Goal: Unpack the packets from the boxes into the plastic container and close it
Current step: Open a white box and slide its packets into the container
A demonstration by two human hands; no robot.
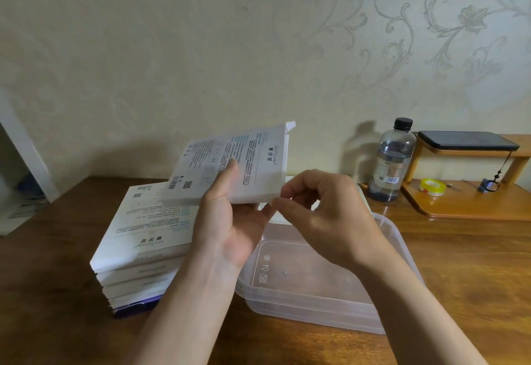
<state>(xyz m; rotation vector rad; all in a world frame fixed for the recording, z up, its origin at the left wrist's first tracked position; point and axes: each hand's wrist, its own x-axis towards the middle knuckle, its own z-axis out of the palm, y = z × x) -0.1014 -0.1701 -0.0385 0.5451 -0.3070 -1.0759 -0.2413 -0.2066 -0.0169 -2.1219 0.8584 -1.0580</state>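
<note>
- One white box [230, 163] is held tilted in the air, above the far end of the plastic container [301, 311] and beside the stack of boxes [143, 238].
- Left hand [227, 221]: clamped round the box from below, thumb laid across its printed face.
- Right hand [319, 209]: fingers curled, thumb and forefinger pinched together on the box's lower end corner.
- Container is seen open on the table [57, 293]; no packets are visible inside.
- Risk: if the end flap is torn open sharply, packets could spill past the container rim onto the table.
- Risk: the stack sits skewed, just beside the left forearm; it could be toppled by a nudge.
- Risk: the bottle [392, 163] stands near the right elbow's likely sweep.
- Hidden: what exactly is pinched, flap or packet edge, cannot be told.
- Container's far end is covered by both hands; a pale edge behind them may be the lid, unconfirmed.
- Box print is too small to be read.
</note>
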